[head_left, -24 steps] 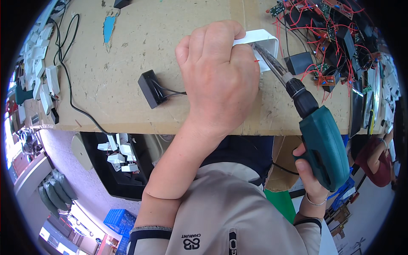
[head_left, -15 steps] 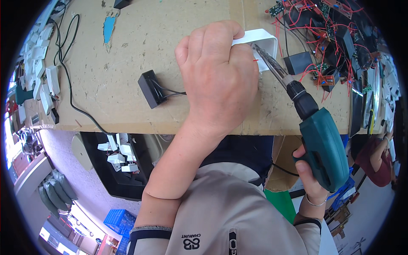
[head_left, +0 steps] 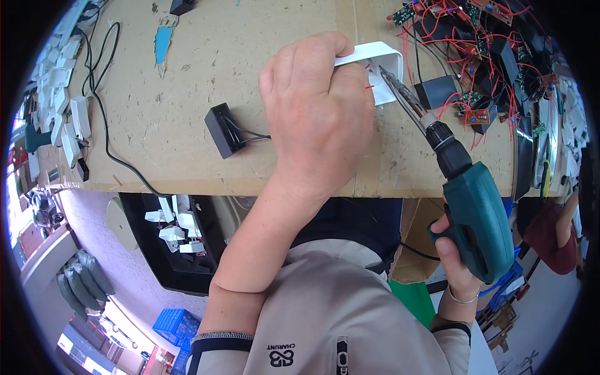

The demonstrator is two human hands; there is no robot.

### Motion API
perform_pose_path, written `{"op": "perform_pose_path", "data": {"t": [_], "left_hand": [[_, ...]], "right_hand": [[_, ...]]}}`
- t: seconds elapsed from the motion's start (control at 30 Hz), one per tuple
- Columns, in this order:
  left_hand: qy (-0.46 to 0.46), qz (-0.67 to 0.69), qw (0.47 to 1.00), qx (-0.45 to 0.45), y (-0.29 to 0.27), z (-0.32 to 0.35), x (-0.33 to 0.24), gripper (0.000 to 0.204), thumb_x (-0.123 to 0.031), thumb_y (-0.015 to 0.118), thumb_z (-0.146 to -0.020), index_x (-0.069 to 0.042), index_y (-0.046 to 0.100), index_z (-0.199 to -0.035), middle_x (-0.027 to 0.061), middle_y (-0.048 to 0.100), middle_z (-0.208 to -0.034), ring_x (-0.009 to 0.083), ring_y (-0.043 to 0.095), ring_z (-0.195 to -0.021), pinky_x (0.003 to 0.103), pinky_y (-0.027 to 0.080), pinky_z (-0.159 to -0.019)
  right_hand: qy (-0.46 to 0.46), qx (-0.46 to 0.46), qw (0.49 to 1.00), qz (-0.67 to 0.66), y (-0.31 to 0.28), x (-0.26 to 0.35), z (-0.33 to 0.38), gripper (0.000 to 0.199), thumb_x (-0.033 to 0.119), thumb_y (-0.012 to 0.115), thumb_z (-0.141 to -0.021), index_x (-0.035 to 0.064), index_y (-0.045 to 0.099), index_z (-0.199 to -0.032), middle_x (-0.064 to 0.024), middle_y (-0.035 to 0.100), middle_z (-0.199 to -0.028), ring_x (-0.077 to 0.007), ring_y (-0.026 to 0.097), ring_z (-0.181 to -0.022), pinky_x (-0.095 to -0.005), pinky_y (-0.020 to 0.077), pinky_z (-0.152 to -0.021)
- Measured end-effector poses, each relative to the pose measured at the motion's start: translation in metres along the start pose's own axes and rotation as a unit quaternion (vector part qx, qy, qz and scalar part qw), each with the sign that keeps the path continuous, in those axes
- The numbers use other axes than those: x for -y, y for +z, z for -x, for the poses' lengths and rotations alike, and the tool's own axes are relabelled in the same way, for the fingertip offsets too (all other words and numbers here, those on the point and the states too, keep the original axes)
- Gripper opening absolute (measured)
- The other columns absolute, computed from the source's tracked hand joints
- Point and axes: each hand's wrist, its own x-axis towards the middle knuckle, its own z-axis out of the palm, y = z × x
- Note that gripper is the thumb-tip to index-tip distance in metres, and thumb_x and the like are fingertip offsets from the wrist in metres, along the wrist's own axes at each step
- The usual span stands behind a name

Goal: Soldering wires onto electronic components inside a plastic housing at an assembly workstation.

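Fastening step: the left hand (head_left: 319, 119), fingers curled around it, pins a white plastic housing (head_left: 378, 59) to the counter (head_left: 187, 94) while the right hand (head_left: 459, 265), fingers wrapped on the grip, aims the green power screwdriver (head_left: 472, 209) inside; the next move likely calls for a seated, steady bit.

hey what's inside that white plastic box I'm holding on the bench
Inside the white box, the screwdriver bit of the green power screwdriver and short red wires show. The left hand covers the rest.
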Motion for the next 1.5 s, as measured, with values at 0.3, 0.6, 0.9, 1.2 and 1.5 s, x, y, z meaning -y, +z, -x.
{"op": "perform_pose_path", "data": {"t": [0.3,0.6,0.9,1.2,1.5], "left_hand": [[0.0,-0.032,0.999,0.017,-0.004,-0.002,-0.004,0.004,-0.004,0.063,-0.064,-0.003,0.06,-0.067,0.0057,0.055,-0.092,0.0223,0.051,-0.083,0.035,0.037,-0.075],[0.046,0.026,0.996,0.079,-0.046,0.001,-0.011,0.009,-0.007,0.066,-0.064,-0.009,0.066,-0.073,0.0075,0.055,-0.106,0.0275,0.05,-0.099,0.038,0.032,-0.086],[-0.09,0.07,0.976,0.187,-0.047,-0.013,0.003,0.01,-0.008,0.066,-0.07,-0.004,0.068,-0.079,0.0163,0.056,-0.109,0.0324,0.054,-0.1,0.039,0.042,-0.083],[-0.054,0.081,0.991,0.088,0.0,-0.058,0.038,0.011,-0.011,0.066,-0.071,-0.003,0.069,-0.078,0.02,0.057,-0.1,0.0347,0.055,-0.092,0.041,0.044,-0.082],[0.091,0.079,0.984,0.132,-0.041,-0.045,0.034,0.009,-0.016,0.071,-0.067,-0.009,0.069,-0.073,0.0119,0.053,-0.111,0.0313,0.048,-0.105,0.043,0.033,-0.091]], "right_hand": [[-0.026,0.009,1.0,0.002,-0.001,-0.003,-0.003,0.021,0.011,0.073,-0.065,-0.0003,0.066,-0.081,-0.0119,0.063,-0.079,-0.0245,0.061,-0.071,-0.0298,0.0475,-0.065],[0.0,-0.032,0.998,-0.059,-0.013,-0.008,0.026,0.031,0.027,0.076,-0.068,0.001,0.066,-0.081,-0.0093,0.062,-0.077,-0.0205,0.061,-0.068,-0.0278,0.0474,-0.062],[-0.051,-0.037,0.99,-0.129,-0.017,-0.024,0.051,0.059,0.022,0.072,-0.073,-0.007,0.048,-0.119,-0.0186,0.059,-0.11,-0.0161,0.06,-0.072,-0.0269,0.0494,-0.065],[-0.066,-0.078,0.976,-0.192,-0.009,-0.024,0.051,0.06,0.019,0.071,-0.073,-0.007,0.046,-0.12,-0.0203,0.059,-0.108,-0.0164,0.06,-0.071,-0.0262,0.05,-0.063],[-0.082,-0.087,0.974,-0.195,-0.014,-0.031,0.049,0.059,0.018,0.071,-0.074,-0.0067,0.046,-0.121,-0.0199,0.059,-0.109,-0.0161,0.06,-0.069,-0.0253,0.0503,-0.062]]}}
